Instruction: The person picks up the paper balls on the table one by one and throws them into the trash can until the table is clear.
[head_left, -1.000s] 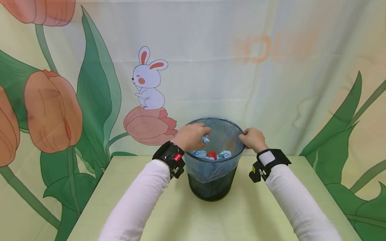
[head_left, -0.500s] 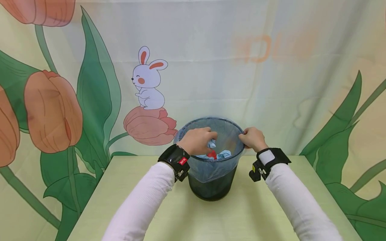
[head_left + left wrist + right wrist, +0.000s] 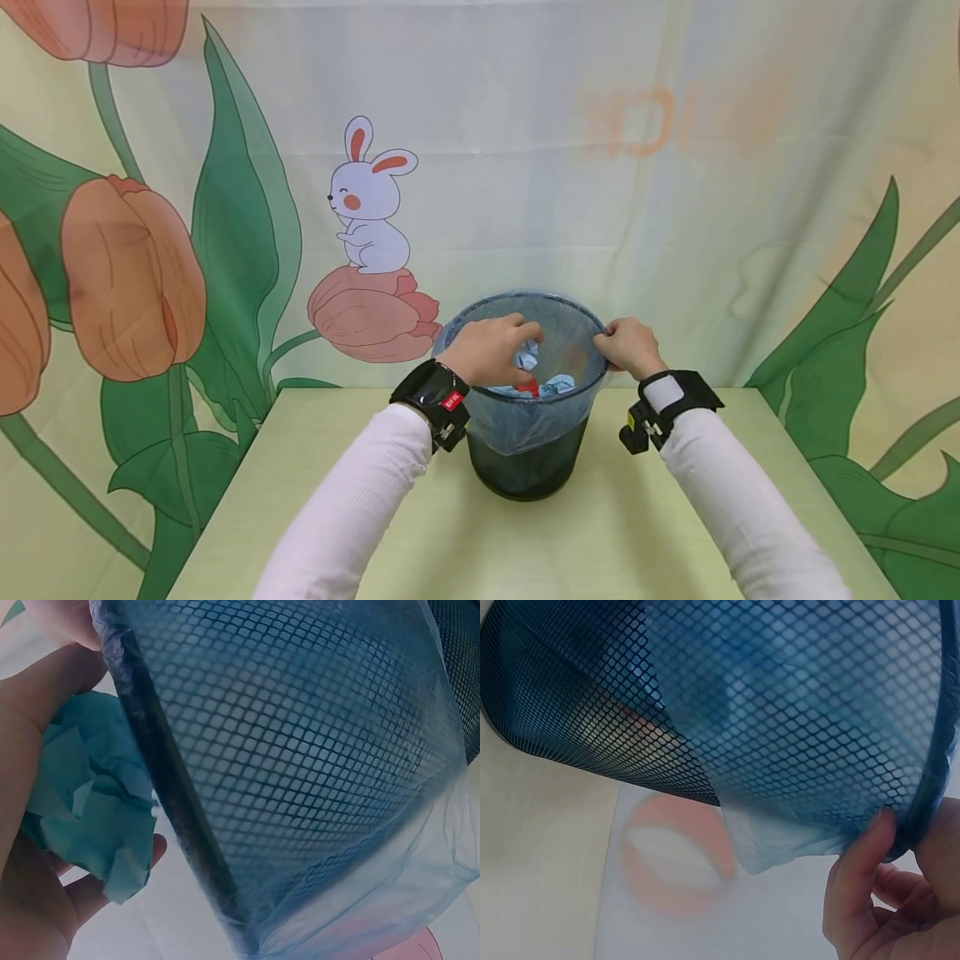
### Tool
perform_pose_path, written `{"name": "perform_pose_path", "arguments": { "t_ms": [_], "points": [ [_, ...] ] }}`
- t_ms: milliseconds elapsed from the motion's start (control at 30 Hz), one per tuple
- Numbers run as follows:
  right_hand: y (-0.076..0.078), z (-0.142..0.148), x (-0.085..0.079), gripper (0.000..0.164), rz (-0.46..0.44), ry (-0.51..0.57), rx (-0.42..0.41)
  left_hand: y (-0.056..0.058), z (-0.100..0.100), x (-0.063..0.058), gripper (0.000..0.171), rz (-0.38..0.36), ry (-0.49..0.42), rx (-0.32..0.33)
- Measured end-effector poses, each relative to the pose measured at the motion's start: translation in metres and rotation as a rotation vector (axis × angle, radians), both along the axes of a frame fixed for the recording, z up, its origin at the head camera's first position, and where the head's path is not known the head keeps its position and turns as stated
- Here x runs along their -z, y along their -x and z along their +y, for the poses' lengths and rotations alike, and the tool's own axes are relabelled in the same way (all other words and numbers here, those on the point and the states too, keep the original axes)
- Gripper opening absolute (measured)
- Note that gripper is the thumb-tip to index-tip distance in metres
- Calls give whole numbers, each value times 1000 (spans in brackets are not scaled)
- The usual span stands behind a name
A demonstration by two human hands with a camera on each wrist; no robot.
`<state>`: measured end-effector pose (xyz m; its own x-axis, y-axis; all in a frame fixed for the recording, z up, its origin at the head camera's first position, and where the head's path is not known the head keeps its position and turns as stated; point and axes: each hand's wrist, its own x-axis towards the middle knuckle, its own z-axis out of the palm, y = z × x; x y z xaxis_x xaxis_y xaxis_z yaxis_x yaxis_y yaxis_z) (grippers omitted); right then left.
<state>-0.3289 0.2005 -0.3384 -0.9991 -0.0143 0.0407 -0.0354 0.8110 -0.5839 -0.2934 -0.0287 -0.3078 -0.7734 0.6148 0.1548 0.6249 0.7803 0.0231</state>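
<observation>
A black mesh wastebasket [image 3: 525, 475] stands upright on the table, lined with a translucent blue bag [image 3: 517, 429] folded over its rim. My left hand [image 3: 486, 352] is above the basket's mouth and holds a crumpled ball of blue paper [image 3: 527, 357] between thumb and fingers. In the left wrist view, the blue paper ball [image 3: 94, 799] shows beyond the dark rim. My right hand [image 3: 632, 347] grips the rim and bag at the basket's right side. Inside lie a red paper ball [image 3: 529, 387] and blue crumpled paper [image 3: 558, 384], partly hidden by the rim and left hand.
The pale table [image 3: 337, 483] extends around the wastebasket. Behind it hangs a curtain [image 3: 495, 167] printed with tulips and a white rabbit. Black bands with small cameras are strapped to both wrists.
My left hand has moved rightward and inward over the basket with the blue paper ball. Its fingers have lately spread slightly, showing more of the ball. My right hand stays on the rim.
</observation>
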Motion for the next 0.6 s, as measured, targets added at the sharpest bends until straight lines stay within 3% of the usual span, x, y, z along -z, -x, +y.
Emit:
{"name": "perform_pose_path", "arguments": {
  "t_ms": [233, 600],
  "points": [
    [1, 1, 2, 32, 0, -11, -10, -1, -5, -1, 57, -2, -26, 2],
    [0, 2, 1, 34, -13, 18, -33, -2, -21, 2, 64, -35, -36, 16]
  ]
}}
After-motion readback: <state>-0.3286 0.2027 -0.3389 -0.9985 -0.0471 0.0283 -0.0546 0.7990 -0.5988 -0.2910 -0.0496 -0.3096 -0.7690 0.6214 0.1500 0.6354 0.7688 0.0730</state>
